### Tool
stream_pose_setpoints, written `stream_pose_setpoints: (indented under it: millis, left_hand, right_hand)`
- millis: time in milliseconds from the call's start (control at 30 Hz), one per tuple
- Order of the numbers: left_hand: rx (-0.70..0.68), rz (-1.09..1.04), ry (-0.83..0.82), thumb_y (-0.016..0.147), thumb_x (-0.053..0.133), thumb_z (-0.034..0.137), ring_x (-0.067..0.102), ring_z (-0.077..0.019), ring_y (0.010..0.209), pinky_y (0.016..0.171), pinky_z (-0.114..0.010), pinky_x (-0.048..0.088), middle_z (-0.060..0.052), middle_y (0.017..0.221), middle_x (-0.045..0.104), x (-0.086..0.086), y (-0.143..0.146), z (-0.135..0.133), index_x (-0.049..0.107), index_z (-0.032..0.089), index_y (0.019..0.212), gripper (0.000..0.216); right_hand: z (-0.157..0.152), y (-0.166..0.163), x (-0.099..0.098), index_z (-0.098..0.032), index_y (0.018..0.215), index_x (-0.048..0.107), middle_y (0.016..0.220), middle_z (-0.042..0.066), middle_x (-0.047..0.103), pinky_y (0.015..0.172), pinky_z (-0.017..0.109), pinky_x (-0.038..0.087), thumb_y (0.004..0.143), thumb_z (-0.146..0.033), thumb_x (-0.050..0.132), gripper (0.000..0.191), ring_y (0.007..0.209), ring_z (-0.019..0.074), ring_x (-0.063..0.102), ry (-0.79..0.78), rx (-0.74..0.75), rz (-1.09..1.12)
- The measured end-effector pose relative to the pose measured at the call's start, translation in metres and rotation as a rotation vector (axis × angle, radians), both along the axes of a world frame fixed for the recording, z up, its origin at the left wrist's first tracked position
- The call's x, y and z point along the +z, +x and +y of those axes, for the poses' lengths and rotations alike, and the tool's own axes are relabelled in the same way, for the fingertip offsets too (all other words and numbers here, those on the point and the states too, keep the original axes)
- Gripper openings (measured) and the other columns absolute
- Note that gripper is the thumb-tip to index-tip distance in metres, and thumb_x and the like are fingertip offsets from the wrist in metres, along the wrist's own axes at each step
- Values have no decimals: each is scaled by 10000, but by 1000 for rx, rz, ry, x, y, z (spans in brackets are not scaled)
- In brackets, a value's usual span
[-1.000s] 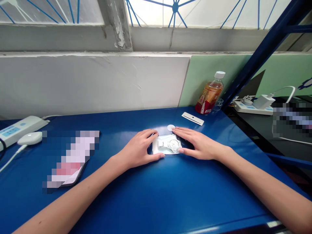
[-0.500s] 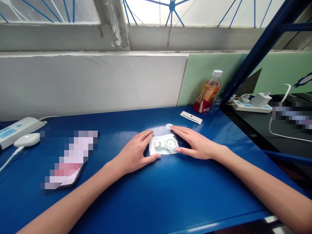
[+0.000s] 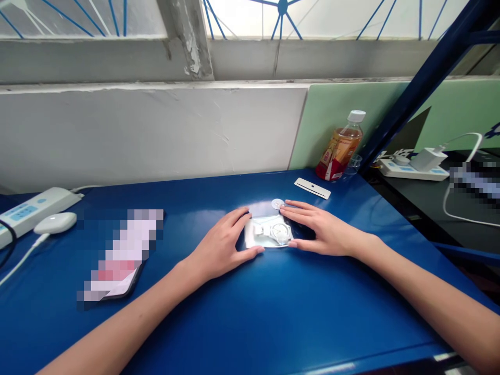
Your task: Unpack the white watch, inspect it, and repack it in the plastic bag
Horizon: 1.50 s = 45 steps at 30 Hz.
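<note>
A white watch (image 3: 279, 232) lies in a flat clear plastic package on the blue tabletop (image 3: 219, 323). My left hand (image 3: 222, 242) rests at the package's left side, thumb near its lower edge and fingers at its upper left corner. On the opposite side is my right hand (image 3: 328, 229), its thumb at the package's lower right corner. The right fingers are stretched out and slightly apart, with tips beside a small round white disc (image 3: 278, 204) just above the package. Both hands lie low with thumb and fingers apart. Neither has the package lifted.
A phone (image 3: 130, 255) with a blurred screen lies at left, near a white power strip (image 3: 37, 208) and a white cabled puck (image 3: 55, 223). Behind the right hand are a white card (image 3: 312, 188) and a drink bottle (image 3: 339, 151). A blue post (image 3: 414, 88) rises at right.
The whole view has shifted slightly, so things sit a little further right. My right fingers are spread slightly more. The package stays between my hands.
</note>
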<state>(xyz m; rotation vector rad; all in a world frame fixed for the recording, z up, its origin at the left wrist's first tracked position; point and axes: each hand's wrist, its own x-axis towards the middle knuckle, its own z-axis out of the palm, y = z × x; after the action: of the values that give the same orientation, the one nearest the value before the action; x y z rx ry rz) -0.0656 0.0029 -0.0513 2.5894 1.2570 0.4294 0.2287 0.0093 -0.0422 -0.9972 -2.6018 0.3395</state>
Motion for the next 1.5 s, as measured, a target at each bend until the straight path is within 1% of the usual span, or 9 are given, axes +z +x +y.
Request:
stream_pose_setpoints:
  millis: [500,700,767,867,1000,1133,1300,1400,1500]
  left_hand:
    - [-55,-82,68,852,657,540,468,-349,1338,1086,-507,426,-181,1417,532,0,1,-1,492,128,1387,695]
    - [-50,-91,66,834,686,522,502,-346,1307,1061,-503,452,-182,1364,583,0,1,-1,503,108,1371,702]
    - [-56,-91,75,835,687,515,508,-344,1300,1057,-498,456,-183,1343,599,1,1,0,516,99,1354,687]
    - [-72,-94,88,869,646,516,520,-343,1282,1043,-496,464,-187,1323,610,2,1,0,523,93,1339,644]
    - [-99,-165,113,971,507,421,582,-305,1209,1013,-462,487,-168,1279,634,4,-1,-2,539,115,1309,458]
    - [-96,-255,165,996,462,317,605,-269,1179,982,-429,511,-137,1277,630,3,-2,-4,483,166,1353,388]
    - [-108,-375,305,928,588,256,577,-261,1226,1040,-429,483,-153,1364,546,3,0,-7,282,210,1488,640]
    - [-191,-319,349,880,673,304,520,-303,1286,1059,-464,466,-158,1406,505,3,2,-7,317,231,1478,699]
    - [-248,-252,289,873,687,342,528,-311,1267,1052,-483,468,-145,1367,546,3,3,-6,403,231,1432,637]
  right_hand:
    - [-2,0,-1,-123,1488,414,1481,161,491,1128,517,393,932,-464,561,668,1419,333,378,18,4,-43]
    - [-1,3,0,-122,1513,360,1536,184,406,1128,522,379,854,-547,641,833,1418,349,371,68,48,-79]
    - [-1,3,1,-159,1474,434,1505,169,458,1101,517,409,840,-521,671,768,1380,343,427,109,65,-62]
    - [0,2,2,-214,1346,585,1353,126,616,1023,481,481,875,-413,668,517,1235,304,572,160,109,0]
    - [1,0,1,-210,1206,679,1162,98,727,925,413,540,931,-271,614,289,1057,253,675,200,121,168]
    - [-3,-4,2,-203,1114,716,1044,83,766,839,349,575,936,-221,597,215,946,222,719,128,2,399]
    - [-8,-14,5,-199,944,745,912,55,789,701,321,601,909,-300,624,162,792,224,744,-80,-279,579]
    - [-8,-19,2,-187,943,743,880,53,789,638,324,603,902,-347,622,205,745,229,742,-191,-362,605]
    - [-7,-21,-3,-190,975,734,881,53,786,653,337,608,923,-361,587,231,750,225,736,-222,-363,552]
